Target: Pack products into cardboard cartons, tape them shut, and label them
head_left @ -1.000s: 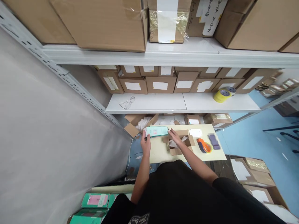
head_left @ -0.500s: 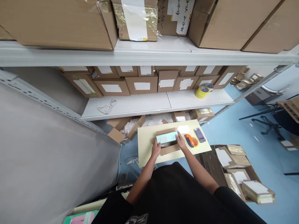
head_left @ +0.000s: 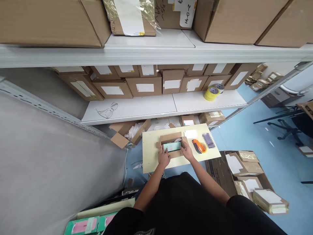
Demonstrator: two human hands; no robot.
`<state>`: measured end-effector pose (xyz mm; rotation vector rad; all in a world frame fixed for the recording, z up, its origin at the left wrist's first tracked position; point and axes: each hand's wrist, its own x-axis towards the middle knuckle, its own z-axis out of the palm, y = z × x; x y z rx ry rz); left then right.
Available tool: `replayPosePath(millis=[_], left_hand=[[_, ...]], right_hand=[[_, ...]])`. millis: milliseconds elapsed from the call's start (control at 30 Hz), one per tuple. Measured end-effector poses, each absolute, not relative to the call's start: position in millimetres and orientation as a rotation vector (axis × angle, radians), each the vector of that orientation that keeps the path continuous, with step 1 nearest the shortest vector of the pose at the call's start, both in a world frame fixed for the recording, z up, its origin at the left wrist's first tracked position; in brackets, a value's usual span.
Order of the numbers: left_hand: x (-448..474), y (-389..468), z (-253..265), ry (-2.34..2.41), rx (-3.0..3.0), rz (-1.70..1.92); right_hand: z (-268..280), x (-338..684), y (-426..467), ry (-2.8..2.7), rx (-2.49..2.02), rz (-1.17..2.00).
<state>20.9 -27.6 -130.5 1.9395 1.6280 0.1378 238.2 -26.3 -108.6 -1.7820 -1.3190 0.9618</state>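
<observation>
A flat mint-green box [head_left: 173, 146] lies inside an open cardboard box [head_left: 170, 136] on the pale yellow tabletop [head_left: 149, 153]. My left hand [head_left: 163, 158] grips its left end, thumb on top, by the carton's near left corner. At the other end, my right hand [head_left: 186, 151] holds it beside the carton's right wall. White packing material shows behind it in the carton. Right of the carton are an orange tape dispenser [head_left: 199, 146], a sheet of white paper [head_left: 190, 133] and a purple item [head_left: 208, 140] that is blurred out.
A shelf [head_left: 151, 109] above the tabletop's far side carries cartons, glasses [head_left: 107, 110] and yellow tape rolls [head_left: 211, 93]. An open carton [head_left: 119, 139] with white packing stands at left. Taped parcels [head_left: 270, 200] fill a large box at right. Green-and-pink boxes [head_left: 84, 226] lie lower left.
Both hands have brought the mint-green box down from above the cardboard box into it. My left hand now lies more over the carton's near side. The head view has shifted slightly.
</observation>
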Motion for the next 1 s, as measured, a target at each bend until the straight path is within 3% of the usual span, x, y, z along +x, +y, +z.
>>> replayPosePath(millis=[500, 767, 1000], left_hand=[[45, -65, -129, 1.859, 2.067, 0.121], [118, -178, -137, 2.06, 1.897, 0.205], [115, -262, -108, 2.026, 1.775, 0.326]], right_hand=[[-79, 317, -50, -1.47, -1.503, 1.015], [-86, 340, -72, -1.676, -1.327, 1.121], [-85, 317, -98, -1.86, -1.176, 1.19]])
